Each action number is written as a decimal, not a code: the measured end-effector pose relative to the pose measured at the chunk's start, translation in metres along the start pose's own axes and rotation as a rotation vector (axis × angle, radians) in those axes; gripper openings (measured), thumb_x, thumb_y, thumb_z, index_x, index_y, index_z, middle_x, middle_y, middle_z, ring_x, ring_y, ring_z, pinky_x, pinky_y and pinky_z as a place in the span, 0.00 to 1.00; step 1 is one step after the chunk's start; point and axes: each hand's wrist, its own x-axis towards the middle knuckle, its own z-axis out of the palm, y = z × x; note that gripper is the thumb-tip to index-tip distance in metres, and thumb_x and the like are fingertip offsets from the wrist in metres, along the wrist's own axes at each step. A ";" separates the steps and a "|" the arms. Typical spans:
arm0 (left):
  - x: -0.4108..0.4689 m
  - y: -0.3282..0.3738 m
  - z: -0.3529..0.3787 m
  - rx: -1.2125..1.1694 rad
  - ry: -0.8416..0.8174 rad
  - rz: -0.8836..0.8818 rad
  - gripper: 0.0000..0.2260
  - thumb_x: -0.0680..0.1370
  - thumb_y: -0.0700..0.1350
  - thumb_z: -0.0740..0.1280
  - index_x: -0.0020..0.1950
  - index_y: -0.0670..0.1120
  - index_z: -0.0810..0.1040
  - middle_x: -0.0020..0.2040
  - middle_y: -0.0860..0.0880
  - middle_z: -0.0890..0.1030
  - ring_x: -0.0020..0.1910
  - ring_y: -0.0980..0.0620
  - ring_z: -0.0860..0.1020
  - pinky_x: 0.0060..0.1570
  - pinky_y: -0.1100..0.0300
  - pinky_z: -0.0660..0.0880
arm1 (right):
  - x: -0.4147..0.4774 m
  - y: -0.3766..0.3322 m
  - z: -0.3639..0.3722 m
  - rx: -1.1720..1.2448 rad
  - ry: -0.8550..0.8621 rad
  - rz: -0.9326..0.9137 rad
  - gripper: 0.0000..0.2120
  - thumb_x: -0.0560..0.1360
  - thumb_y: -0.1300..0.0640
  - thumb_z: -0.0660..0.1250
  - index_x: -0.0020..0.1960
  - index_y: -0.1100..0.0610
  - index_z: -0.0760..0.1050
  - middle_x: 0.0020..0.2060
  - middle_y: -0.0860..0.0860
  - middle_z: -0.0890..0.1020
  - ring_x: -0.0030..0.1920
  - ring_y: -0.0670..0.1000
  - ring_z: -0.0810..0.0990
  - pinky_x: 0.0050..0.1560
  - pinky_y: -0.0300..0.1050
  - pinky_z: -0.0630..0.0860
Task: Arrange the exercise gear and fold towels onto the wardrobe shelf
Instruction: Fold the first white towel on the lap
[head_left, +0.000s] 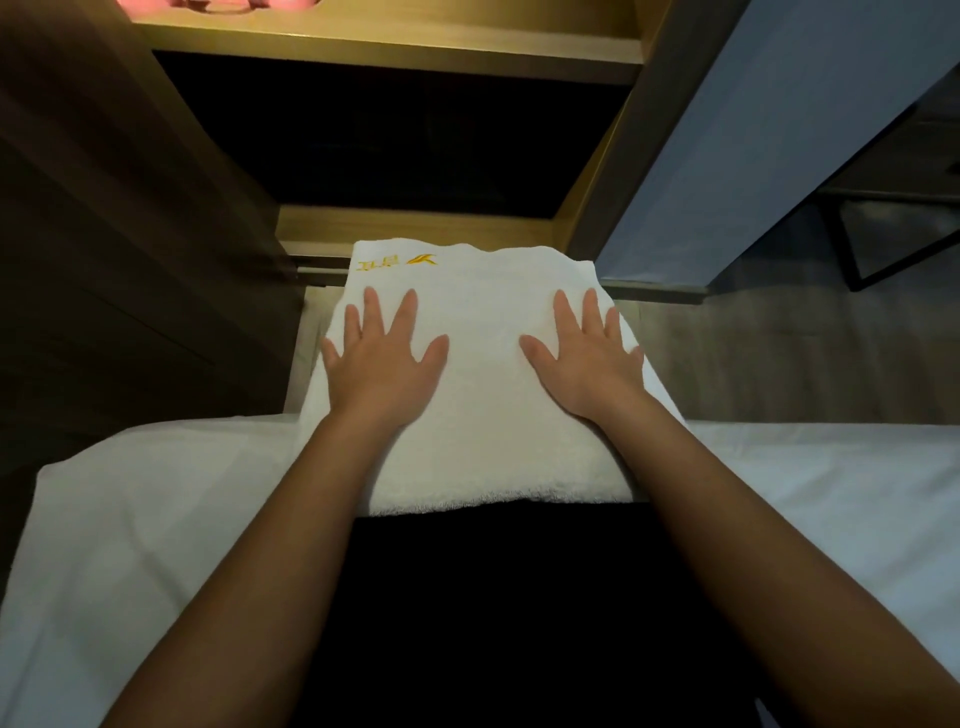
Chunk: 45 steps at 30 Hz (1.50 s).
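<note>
- The folded white towel (483, 405) lies on the edge of the bed (156, 519), directly under both hands; its long axis runs away from the person toward the wardrobe shelf (415, 223) just beyond.
- Left hand (382, 358) and right hand (587, 358) are equally near; both rest flat on the towel, fingers spread, gripping nothing.

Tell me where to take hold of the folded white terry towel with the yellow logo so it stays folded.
Take the folded white terry towel by its two side edges, a hand from each side. It lies flat and broad, so a one-sided grip would likely let the layers sag. The left hand and right hand lie flat on top near those edges: fingers under, thumbs above.
</note>
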 end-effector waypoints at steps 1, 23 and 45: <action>0.005 -0.005 -0.002 -0.026 -0.016 -0.032 0.31 0.78 0.68 0.46 0.79 0.60 0.43 0.80 0.49 0.40 0.79 0.44 0.41 0.73 0.39 0.45 | 0.001 0.001 -0.001 0.026 -0.012 0.027 0.38 0.77 0.30 0.44 0.79 0.46 0.36 0.79 0.51 0.37 0.78 0.60 0.39 0.74 0.69 0.47; 0.059 -0.022 -0.010 -0.193 -0.086 -0.105 0.32 0.79 0.66 0.49 0.80 0.54 0.48 0.81 0.50 0.45 0.78 0.42 0.51 0.73 0.44 0.53 | 0.045 0.022 -0.016 0.229 -0.086 -0.028 0.36 0.79 0.33 0.45 0.80 0.50 0.40 0.80 0.51 0.44 0.79 0.57 0.45 0.76 0.61 0.52; -0.088 -0.045 -0.036 0.180 -0.213 0.577 0.44 0.69 0.77 0.46 0.80 0.55 0.43 0.79 0.56 0.37 0.78 0.57 0.38 0.75 0.55 0.42 | -0.094 0.056 -0.015 -0.110 -0.089 -0.640 0.44 0.70 0.25 0.46 0.79 0.45 0.42 0.77 0.41 0.38 0.76 0.44 0.35 0.74 0.48 0.36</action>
